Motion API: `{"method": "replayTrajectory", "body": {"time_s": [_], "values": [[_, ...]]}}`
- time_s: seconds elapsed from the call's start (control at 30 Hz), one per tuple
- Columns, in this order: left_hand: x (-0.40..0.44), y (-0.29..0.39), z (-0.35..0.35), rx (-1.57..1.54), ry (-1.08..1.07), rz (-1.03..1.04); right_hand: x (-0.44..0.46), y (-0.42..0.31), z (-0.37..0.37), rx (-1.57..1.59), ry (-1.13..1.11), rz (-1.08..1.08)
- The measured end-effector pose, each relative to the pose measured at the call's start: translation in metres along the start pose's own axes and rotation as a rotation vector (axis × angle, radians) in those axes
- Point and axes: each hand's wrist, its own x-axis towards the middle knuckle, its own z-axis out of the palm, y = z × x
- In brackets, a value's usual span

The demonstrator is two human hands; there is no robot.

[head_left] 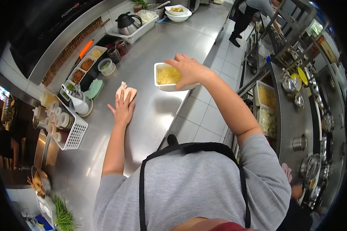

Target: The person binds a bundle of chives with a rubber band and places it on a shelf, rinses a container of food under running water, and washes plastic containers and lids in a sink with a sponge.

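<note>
My right hand grips a white rectangular tub from above, fingers over its far rim and thumb at the near side. Shredded yellow food, perhaps grated cheese, lies inside it. The tub appears raised over the counter edge, with a dark shadow below. On the steel counter, my left hand lies flat with fingers spread, the fingertips on a crumpled pale pink cloth.
Left along the counter stand a white basket of bottles, a green cloth, topping containers and dark jars. Farther back are a thermal jug and white bowls. Shelves line the right; another person stands beyond.
</note>
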Motion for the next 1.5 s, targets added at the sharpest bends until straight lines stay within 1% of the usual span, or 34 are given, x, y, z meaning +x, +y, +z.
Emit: {"method": "replayTrajectory", "body": {"time_s": [0.03,0.1,0.17,0.23,0.27,0.33,0.37,0.4,0.43,0.47,0.5,0.6,0.67,0.73,0.77,0.87,0.93,0.97,1.0,1.07,1.17,1.2,1.27,1.37,1.5], "values": [[0.005,0.002,0.000,0.007,-0.026,-0.029,0.017,0.011,-0.005,-0.015,-0.003,-0.013],[0.012,0.007,0.001,-0.011,-0.012,-0.057,0.046,0.029,-0.010,0.026,-0.010,-0.046],[0.012,0.010,0.004,-0.015,-0.002,-0.116,0.083,0.051,-0.015,0.019,-0.025,-0.107],[0.013,0.014,0.003,-0.004,0.011,-0.108,0.119,0.062,-0.022,0.022,-0.009,-0.161],[0.013,0.017,0.003,0.000,0.014,-0.159,0.137,0.065,-0.028,0.027,-0.025,-0.210],[0.012,0.025,0.005,-0.006,0.012,-0.172,0.175,0.072,-0.036,-0.032,-0.026,-0.153],[0.010,0.030,0.006,-0.002,0.027,-0.192,0.197,0.076,-0.038,-0.032,-0.037,-0.201],[0.007,0.033,0.006,-0.001,0.032,-0.242,0.219,0.080,-0.039,-0.066,-0.020,-0.195],[0.004,0.038,0.004,-0.016,0.033,-0.250,0.239,0.079,-0.039,-0.098,-0.004,-0.189],[-0.002,0.044,0.004,-0.029,0.033,-0.255,0.258,0.078,-0.041,-0.089,-0.034,-0.158],[-0.008,0.051,0.004,-0.026,0.132,-0.269,0.277,0.077,-0.041,-0.086,-0.027,-0.177],[-0.036,0.072,-0.004,-0.059,0.158,-0.444,0.345,0.078,-0.033,-0.151,0.003,-0.233],[-0.060,0.083,-0.006,0.000,0.204,-0.531,0.384,0.070,-0.032,-0.187,-0.057,-0.293],[-0.085,0.093,-0.012,0.028,0.185,-0.731,0.395,0.047,-0.035,-0.119,-0.066,-0.178],[-0.098,0.095,-0.013,0.055,0.193,-0.820,0.420,0.046,-0.028,-0.121,-0.126,-0.172],[-0.139,0.095,-0.013,0.183,0.212,-1.069,0.467,0.034,-0.014,-0.095,-0.109,-0.251],[-0.157,0.099,-0.011,0.248,0.245,-1.194,0.485,0.022,-0.008,-0.053,-0.143,-0.280],[-0.161,0.101,-0.008,0.281,0.258,-1.225,0.493,0.016,-0.004,-0.031,-0.146,-0.256],[-0.162,0.103,-0.006,0.288,0.252,-1.242,0.500,0.012,0.001,-0.009,-0.149,-0.229],[-0.160,0.101,-0.004,0.318,0.276,-1.247,0.519,0.008,0.015,0.060,-0.135,-0.274],[-0.161,0.099,-0.004,0.312,0.269,-1.266,0.552,0.000,0.042,-0.029,-0.100,-0.225],[-0.161,0.099,-0.003,0.312,0.263,-1.260,0.554,-0.005,0.046,-0.029,-0.107,-0.232],[-0.160,0.098,-0.003,0.316,0.260,-1.265,0.557,-0.009,0.053,-0.016,-0.084,-0.168],[-0.160,0.099,-0.004,0.318,0.252,-1.263,0.550,-0.019,0.050,-0.005,-0.170,-0.198],[-0.159,0.098,-0.005,0.313,0.253,-1.270,0.560,-0.026,0.066,0.025,-0.157,-0.172]]}}
